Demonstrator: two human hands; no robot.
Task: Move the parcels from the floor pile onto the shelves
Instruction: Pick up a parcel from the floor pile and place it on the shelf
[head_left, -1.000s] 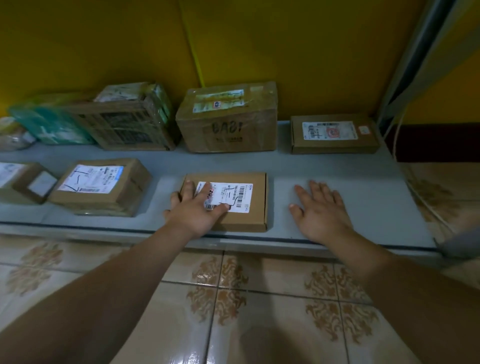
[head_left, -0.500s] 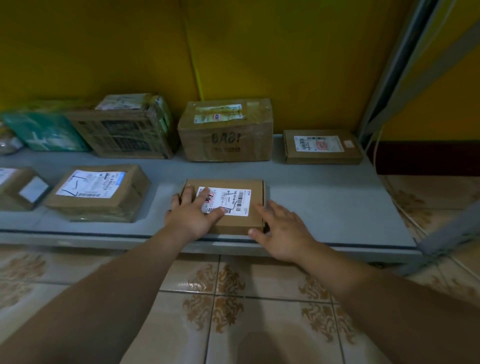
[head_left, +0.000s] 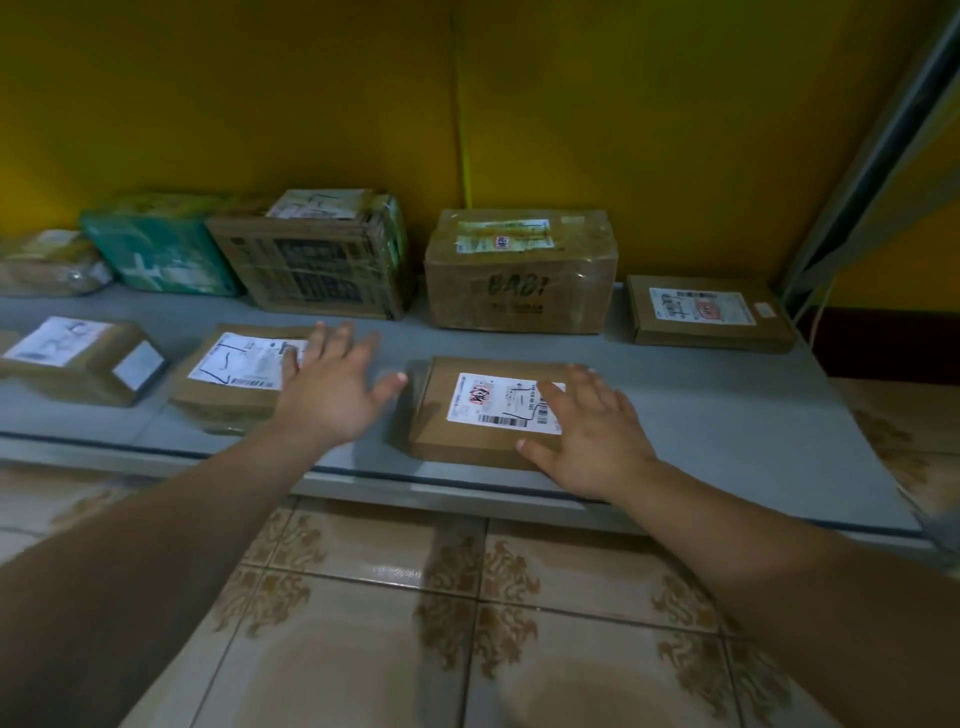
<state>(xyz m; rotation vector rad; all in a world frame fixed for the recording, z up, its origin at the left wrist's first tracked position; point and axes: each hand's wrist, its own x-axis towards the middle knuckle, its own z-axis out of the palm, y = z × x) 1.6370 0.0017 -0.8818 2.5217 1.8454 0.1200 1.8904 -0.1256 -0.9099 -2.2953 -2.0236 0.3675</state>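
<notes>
The grey shelf (head_left: 727, 415) carries two rows of parcels. Bulky ones such as the tall taped box (head_left: 519, 280) stand back at 12 o'clock, probably so the flatter ones stay reachable. The flat labelled parcel (head_left: 441, 431) lies label-up by the front edge. The right hand (head_left: 592, 436) rests flat and spread on its 4 o'clock corner, likely steadying it. The left hand (head_left: 332, 395) is open and empty at the parcel's 9 o'clock. Half a second ago the left hand lay on the parcel and the right touched only its side.
</notes>
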